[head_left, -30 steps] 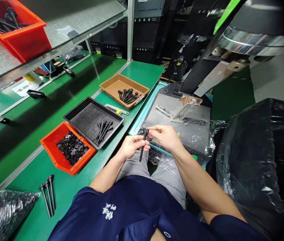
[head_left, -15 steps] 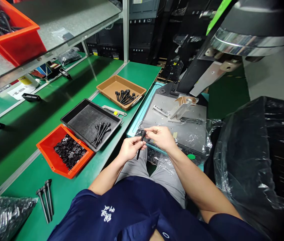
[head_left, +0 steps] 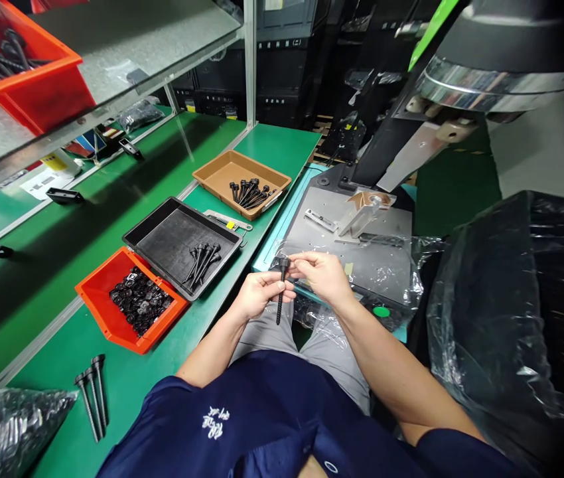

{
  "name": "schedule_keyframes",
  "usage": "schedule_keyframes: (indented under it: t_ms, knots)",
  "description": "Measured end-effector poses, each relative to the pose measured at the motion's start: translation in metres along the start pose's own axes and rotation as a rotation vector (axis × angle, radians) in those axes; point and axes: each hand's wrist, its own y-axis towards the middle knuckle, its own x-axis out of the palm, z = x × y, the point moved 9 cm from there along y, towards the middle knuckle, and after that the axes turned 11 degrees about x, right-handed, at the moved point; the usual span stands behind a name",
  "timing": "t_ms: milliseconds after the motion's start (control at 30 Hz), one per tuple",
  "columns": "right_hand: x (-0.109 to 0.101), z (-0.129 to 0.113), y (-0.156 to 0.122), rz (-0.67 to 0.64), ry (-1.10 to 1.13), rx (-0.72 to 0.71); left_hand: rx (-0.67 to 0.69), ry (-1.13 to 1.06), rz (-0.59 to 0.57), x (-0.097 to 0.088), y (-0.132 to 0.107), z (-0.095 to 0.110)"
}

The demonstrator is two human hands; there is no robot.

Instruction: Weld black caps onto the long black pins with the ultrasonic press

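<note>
A black bolt with a threaded shank and a wide head hangs nearly upright over my lap, head uppermost. My left hand is closed on its shank, pinching it between thumb and fingers. At the head, my right hand is closed in a pinch, thumb and forefinger at the head's right side; its fingertips partly cover whatever lies between them. More black bolts lie in the black tray to the left. An orange bin beside that tray holds many small black round parts.
A brown tray with bolts sits farther back on the green bench. Several loose bolts lie at front left near a plastic bag. A machine overhangs a metal plate with a fixture. Another orange bin is on the shelf.
The bolt has swung from a slant to nearly upright between my hands. Both hands stay in almost the same place, and the whole view has shifted slightly.
</note>
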Motion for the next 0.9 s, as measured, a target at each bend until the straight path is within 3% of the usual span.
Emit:
schedule_keyframes:
  t_ms: [300,467,700,900]
  knots:
    - [0.007,-0.01,-0.006,-0.057,0.022,0.03,-0.006,-0.036,-0.041,0.002,-0.001,0.001]
    - [0.004,-0.004,0.001,-0.013,-0.03,0.077,0.034,0.079,-0.031,-0.002,-0.001,-0.001]
    - [0.002,0.005,0.003,-0.116,0.014,0.1,-0.001,0.043,-0.056,0.0,-0.005,-0.001]
    - [0.004,-0.005,0.0,-0.064,-0.043,0.058,0.117,0.158,0.007,-0.005,0.0,0.001]
